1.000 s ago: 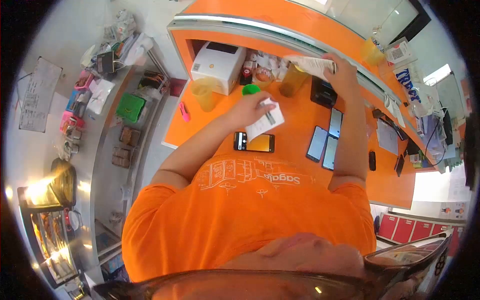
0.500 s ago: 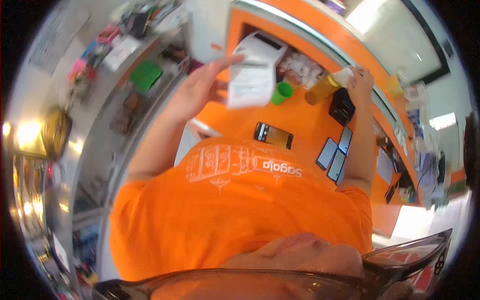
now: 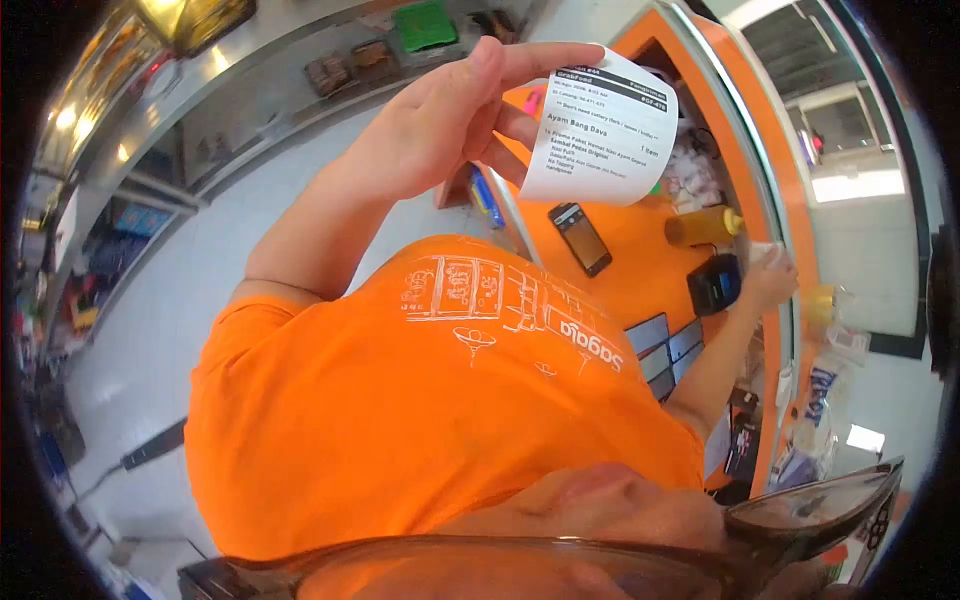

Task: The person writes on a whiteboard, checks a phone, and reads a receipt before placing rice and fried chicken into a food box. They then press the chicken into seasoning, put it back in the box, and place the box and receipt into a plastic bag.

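Note:
A printed white receipt (image 3: pixel 600 130) is held up at the upper middle by my left hand (image 3: pixel 450 130), its fingers along the paper's left and top edges. At the counter's far right side, my right hand (image 3: pixel 772 278) is closed on a small white item (image 3: pixel 765 250), which is blurred. Just left of it lie a yellow bottle (image 3: pixel 700 227) and a black device (image 3: pixel 714 285). A dark phone (image 3: pixel 580 240) rests on the orange counter (image 3: pixel 625 235), below the receipt. Several more phones (image 3: pixel 652 345) lie close together beside my right forearm.
White items in a pile (image 3: pixel 693 175) sit behind the bottle. Shelves with a green basket (image 3: pixel 424 26) stand at the upper left. A glass-fronted display (image 3: pixel 195 15) is at the top left. An orange ledge with a metal rail (image 3: pixel 745 130) borders the counter's right side.
The view has turned. My left hand has brought the receipt up closer to the camera, and its print is readable now. The white item in my right hand is now apart from the bottle.

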Action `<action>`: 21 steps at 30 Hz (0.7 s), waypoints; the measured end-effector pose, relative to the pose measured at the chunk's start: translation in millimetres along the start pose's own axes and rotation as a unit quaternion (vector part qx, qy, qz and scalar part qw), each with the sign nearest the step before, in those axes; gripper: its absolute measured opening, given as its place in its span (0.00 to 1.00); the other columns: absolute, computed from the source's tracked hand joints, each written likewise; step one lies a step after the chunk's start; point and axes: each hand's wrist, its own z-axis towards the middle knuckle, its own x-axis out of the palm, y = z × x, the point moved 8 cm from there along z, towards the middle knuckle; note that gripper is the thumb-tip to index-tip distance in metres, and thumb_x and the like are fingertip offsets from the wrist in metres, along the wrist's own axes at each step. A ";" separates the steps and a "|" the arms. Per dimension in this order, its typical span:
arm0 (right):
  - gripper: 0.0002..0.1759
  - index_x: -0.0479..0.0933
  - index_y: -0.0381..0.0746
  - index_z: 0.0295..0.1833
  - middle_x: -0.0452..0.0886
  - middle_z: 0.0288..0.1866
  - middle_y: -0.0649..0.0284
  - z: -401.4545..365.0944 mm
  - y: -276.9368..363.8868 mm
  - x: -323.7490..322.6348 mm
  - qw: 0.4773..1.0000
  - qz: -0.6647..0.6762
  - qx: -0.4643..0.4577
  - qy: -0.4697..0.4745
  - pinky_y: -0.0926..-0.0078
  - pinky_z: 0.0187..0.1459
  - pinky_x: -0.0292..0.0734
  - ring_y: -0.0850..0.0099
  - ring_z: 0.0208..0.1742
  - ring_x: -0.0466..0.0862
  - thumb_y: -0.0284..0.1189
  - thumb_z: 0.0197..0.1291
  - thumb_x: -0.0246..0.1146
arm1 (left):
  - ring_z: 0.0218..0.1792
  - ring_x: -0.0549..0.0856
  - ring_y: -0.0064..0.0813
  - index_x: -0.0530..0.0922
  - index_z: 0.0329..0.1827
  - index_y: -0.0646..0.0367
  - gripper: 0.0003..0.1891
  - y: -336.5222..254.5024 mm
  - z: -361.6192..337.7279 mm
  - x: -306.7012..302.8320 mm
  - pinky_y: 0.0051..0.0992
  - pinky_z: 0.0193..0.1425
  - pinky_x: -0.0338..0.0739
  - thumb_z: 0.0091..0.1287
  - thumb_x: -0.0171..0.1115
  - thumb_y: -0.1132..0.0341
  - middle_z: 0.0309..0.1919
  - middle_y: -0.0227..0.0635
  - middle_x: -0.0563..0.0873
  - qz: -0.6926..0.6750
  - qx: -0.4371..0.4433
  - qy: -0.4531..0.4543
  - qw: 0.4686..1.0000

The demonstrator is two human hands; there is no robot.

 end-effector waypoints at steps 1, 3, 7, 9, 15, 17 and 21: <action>0.22 0.83 0.35 0.47 0.81 0.46 0.45 -5.6 -20.8 11.8 0.999 -0.018 0.050 -0.010 0.50 0.47 0.76 0.47 0.45 0.80 0.45 0.67 0.58 | 0.49 0.88 0.30 0.57 0.77 0.65 0.58 -6.4 -12.9 3.1 0.28 0.43 0.88 0.60 0.36 0.19 0.64 0.46 0.76 -0.006 -0.001 -0.013 1.000; 0.24 0.83 0.35 0.49 0.81 0.45 0.45 -12.4 -37.5 11.8 0.998 0.010 0.048 -0.030 0.50 0.47 0.76 0.47 0.45 0.81 0.47 0.67 0.57 | 0.44 0.88 0.27 0.59 0.76 0.62 0.52 -16.9 -40.1 4.7 0.24 0.37 0.84 0.64 0.34 0.23 0.58 0.44 0.80 -0.033 0.019 -0.041 0.998; 0.27 0.81 0.33 0.52 0.83 0.43 0.45 -10.1 -7.4 -3.8 0.999 -0.048 0.018 -0.007 0.51 0.49 0.76 0.48 0.46 0.82 0.48 0.69 0.55 | 0.30 0.87 0.18 0.64 0.75 0.55 0.40 -24.5 -75.2 -6.9 0.16 0.27 0.75 0.74 0.32 0.33 0.45 0.39 0.88 -0.079 0.047 -0.090 0.992; 0.29 0.81 0.34 0.52 0.83 0.43 0.44 -8.0 -17.0 6.6 0.999 -0.036 0.024 0.011 0.51 0.49 0.76 0.48 0.46 0.82 0.51 0.69 0.53 | 0.29 0.86 0.18 0.64 0.75 0.54 0.40 -29.5 -100.2 -20.1 0.15 0.29 0.76 0.74 0.33 0.32 0.46 0.38 0.88 -0.078 0.045 -0.112 0.990; 0.35 0.76 0.31 0.57 0.82 0.52 0.42 -6.7 -40.4 18.9 0.976 0.019 0.169 0.138 0.48 0.53 0.74 0.45 0.52 0.82 0.55 0.68 0.50 | 0.41 0.84 0.18 0.65 0.75 0.55 0.39 -63.3 -173.8 -101.4 0.17 0.36 0.79 0.74 0.37 0.33 0.60 0.38 0.80 -0.055 0.083 -0.204 0.974; 0.31 0.73 0.31 0.56 0.81 0.52 0.44 -10.9 -43.3 22.7 0.956 -0.017 0.276 0.100 0.52 0.53 0.75 0.50 0.50 0.82 0.51 0.70 0.51 | 0.44 0.83 0.18 0.66 0.74 0.56 0.39 -76.0 -210.3 -138.1 0.18 0.38 0.81 0.74 0.38 0.34 0.64 0.38 0.76 -0.044 0.086 -0.218 0.971; 0.28 0.71 0.31 0.54 0.80 0.50 0.46 47.8 76.6 -48.8 0.956 0.084 0.260 -0.109 0.55 0.53 0.76 0.54 0.50 0.82 0.48 0.70 0.53 | 0.51 0.87 0.30 0.57 0.77 0.62 0.53 -112.6 -262.9 -254.0 0.23 0.41 0.87 0.63 0.39 0.22 0.68 0.46 0.73 0.020 0.040 -0.292 0.956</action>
